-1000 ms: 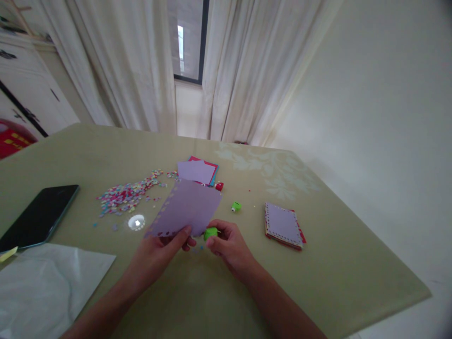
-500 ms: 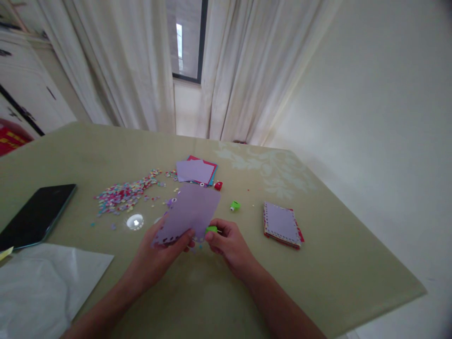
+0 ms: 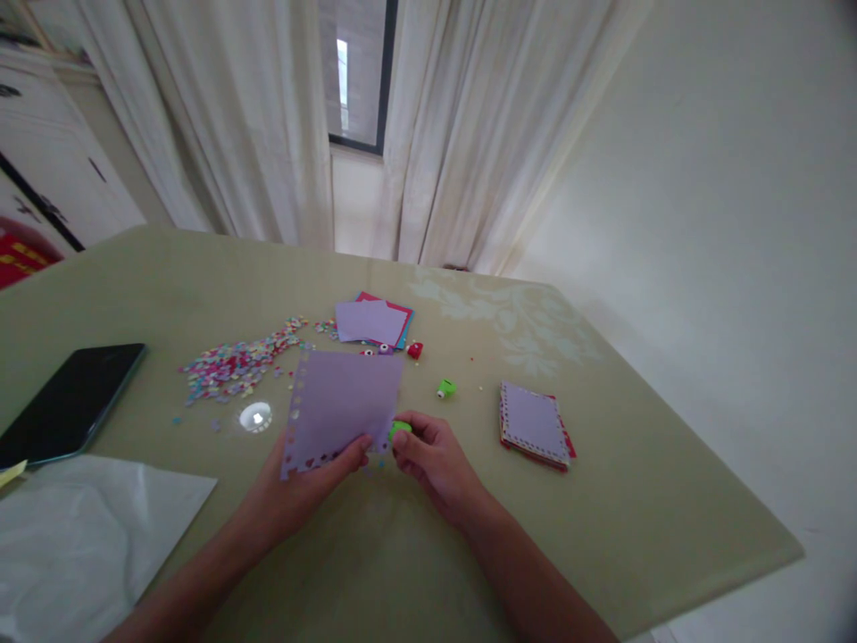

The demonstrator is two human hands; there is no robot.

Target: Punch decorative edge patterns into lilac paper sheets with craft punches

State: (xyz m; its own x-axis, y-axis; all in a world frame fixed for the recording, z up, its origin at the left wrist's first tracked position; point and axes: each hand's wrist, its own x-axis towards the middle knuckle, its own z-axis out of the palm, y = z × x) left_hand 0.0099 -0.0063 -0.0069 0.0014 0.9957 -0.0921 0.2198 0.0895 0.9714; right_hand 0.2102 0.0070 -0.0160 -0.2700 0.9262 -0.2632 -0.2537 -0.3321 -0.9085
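Observation:
A sheet of purple paper (image 3: 345, 397) is pinched in my left hand (image 3: 312, 478), thumb on its face. Small punched holes run along its left and lower edges. My right hand (image 3: 432, 460) grips a small green paper punch (image 3: 400, 430) at the sheet's lower right corner. The fingers partly cover the punch, so I cannot tell whether its jaws are pressed. Another green punch (image 3: 446, 388) lies on the table beyond my right hand, and a red punch (image 3: 415, 350) sits farther back. Just behind the sheet a purple punch (image 3: 385, 348) is partly hidden.
Multicoloured paper bits (image 3: 234, 368) are heaped at the left. Purple, red and blue sheets (image 3: 370, 321) lie at the back, and a stack of punched cards (image 3: 536, 421) at the right. A dark tablet (image 3: 70, 402) and a white plastic bag (image 3: 100, 536) occupy the left side.
The purple sheet has turned and shifted slightly left, so its punched left edge now shows. The green punch stays in my right hand at the lower right corner.

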